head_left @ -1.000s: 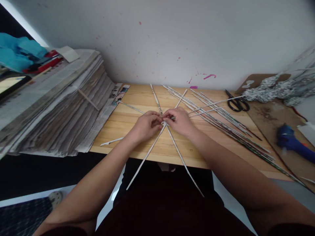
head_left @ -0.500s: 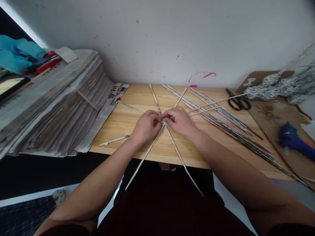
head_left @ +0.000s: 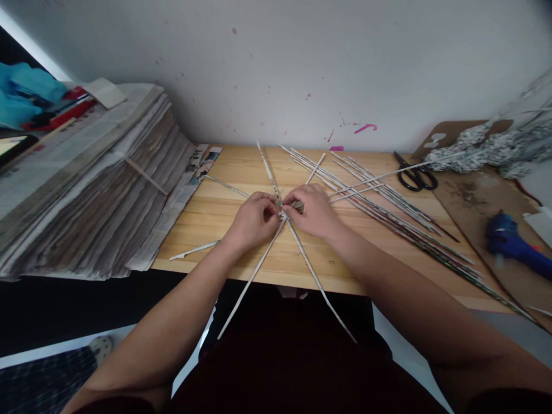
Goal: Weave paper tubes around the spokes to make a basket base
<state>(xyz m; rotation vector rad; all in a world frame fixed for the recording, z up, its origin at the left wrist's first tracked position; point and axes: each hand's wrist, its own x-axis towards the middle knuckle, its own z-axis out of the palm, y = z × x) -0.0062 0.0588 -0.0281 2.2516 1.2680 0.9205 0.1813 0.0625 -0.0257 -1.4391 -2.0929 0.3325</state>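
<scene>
Several thin rolled-paper sticks [head_left: 305, 248] radiate like spokes from a centre on the wooden table [head_left: 233, 253]. Two of them run toward me past the table's front edge. At the crossing, my left hand [head_left: 255, 219] pinches the paper sticks from the left, thumb and index finger together. My right hand [head_left: 311, 210] pinches at the same crossing from the right, its fingertips almost touching the left ones. Fingers partly hide the crossing itself, so how the sticks are joined there I cannot make out.
To the right lie loose rolled-paper sticks [head_left: 401, 230], black scissors [head_left: 416, 179] and a blue glue gun [head_left: 515, 244] on a brown board [head_left: 466, 201]. Crumpled paper strands [head_left: 470, 146] sit behind. A tall newspaper stack [head_left: 99, 190] stands left, against the wall [head_left: 276, 69] side.
Both hands stay at the crossing, with a slight shift of the fingertips. The whole view has moved a little, so things appear slightly farther left.
</scene>
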